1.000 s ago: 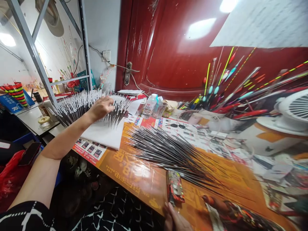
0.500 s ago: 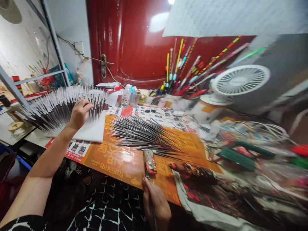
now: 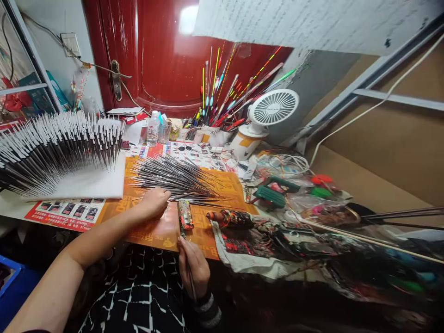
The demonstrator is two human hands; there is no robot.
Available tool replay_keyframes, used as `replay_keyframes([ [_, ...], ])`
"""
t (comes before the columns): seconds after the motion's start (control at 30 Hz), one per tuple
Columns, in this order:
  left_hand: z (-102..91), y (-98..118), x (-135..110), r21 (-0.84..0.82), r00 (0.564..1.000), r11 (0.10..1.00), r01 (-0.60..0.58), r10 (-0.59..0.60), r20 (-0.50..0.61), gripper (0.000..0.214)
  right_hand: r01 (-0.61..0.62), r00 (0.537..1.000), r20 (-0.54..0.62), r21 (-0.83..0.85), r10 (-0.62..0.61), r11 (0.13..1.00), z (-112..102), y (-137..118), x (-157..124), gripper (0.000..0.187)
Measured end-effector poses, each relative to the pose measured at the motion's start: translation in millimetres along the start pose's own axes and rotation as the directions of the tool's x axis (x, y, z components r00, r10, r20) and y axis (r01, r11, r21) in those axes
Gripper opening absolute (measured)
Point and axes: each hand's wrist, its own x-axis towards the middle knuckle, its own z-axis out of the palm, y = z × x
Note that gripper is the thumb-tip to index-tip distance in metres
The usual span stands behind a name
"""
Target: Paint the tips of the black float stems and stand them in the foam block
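Where the foam point(image 3: 107, 180) bears white-tipped rods point(image 3: 69, 138), work looks done; the loose pile point(image 3: 169, 178) on the bench point(image 3: 14, 208) appears left to do. Left hand point(image 3: 159, 201): fingers bunched at the pile's near edge, any rod between them indiscernible; right hand point(image 3: 194, 268): grasping a slim tool point(image 3: 190, 277) by the bench's front edge, near the smeared block point(image 3: 186, 215). Free room: orange sheet point(image 3: 201, 231) between foam and block, hemmed rightward by a stained cloth point(image 3: 249, 263)
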Motion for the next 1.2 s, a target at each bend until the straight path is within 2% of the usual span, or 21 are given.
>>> replay_keyframes([
  [0.1, 3.3, -1.3, 9.4, -0.039, 0.997, 0.998, 0.057, -0.059, -0.055, 0.028, -0.019, 0.999, 0.026, -0.008, 0.019, 1.0, -1.2, 0.8, -0.5, 0.055],
  [0.2, -2.3, -15.2, -2.5, -0.057, 0.989, 0.993, 0.105, -0.11, -0.096, 0.03, -0.02, 0.999, 0.047, -0.007, 0.02, 1.0, -3.2, 0.6, 1.8, 0.055],
  [0.27, -11.1, -28.2, -21.5, -0.051, 0.986, 0.994, 0.095, -0.101, -0.129, 0.025, -0.023, 0.999, 0.045, 0.004, 0.022, 1.0, -4.3, -0.4, 4.5, 0.056],
  [0.4, -31.0, -48.8, -71.9, -0.052, 0.953, 0.994, 0.097, -0.108, -0.284, 0.013, -0.034, 0.999, 0.022, 0.031, 0.033, 0.999, -5.9, -3.2, 9.4, 0.058],
  [0.5, -38.4, -51.0, -102.6, -0.086, 0.931, 0.993, 0.086, -0.111, -0.346, 0.015, -0.02, 1.0, 0.011, 0.029, 0.02, 0.999, -8.4, -2.6, 13.2, 0.058],
  [0.6, -37.0, -44.6, -118.0, -0.113, 0.928, 0.993, 0.036, -0.075, -0.366, 0.016, 0.011, 1.0, -0.018, 0.002, -0.011, 1.0, -12.4, 2.8, 20.7, 0.057],
  [0.7, -31.5, -38.8, -121.3, -0.112, 0.923, 0.994, 0.009, -0.052, -0.381, 0.016, -0.006, 0.999, -0.047, -0.047, 0.003, 0.999, -15.5, 11.2, 33.0, 0.055],
  [0.9, -26.5, -40.2, -119.6, -0.08, 0.913, 0.997, -0.001, -0.032, -0.406, 0.018, -0.125, 0.991, -0.06, -0.135, 0.117, 0.983, -9.2, 22.5, 53.4, 0.048],
  [1.2, -28.3, -45.5, -120.3, -0.055, 0.909, 0.997, -0.048, 0.02, -0.416, 0.019, -0.165, 0.986, -0.026, -0.187, 0.163, 0.968, -0.5, 26.3, 53.0, 0.059],
])
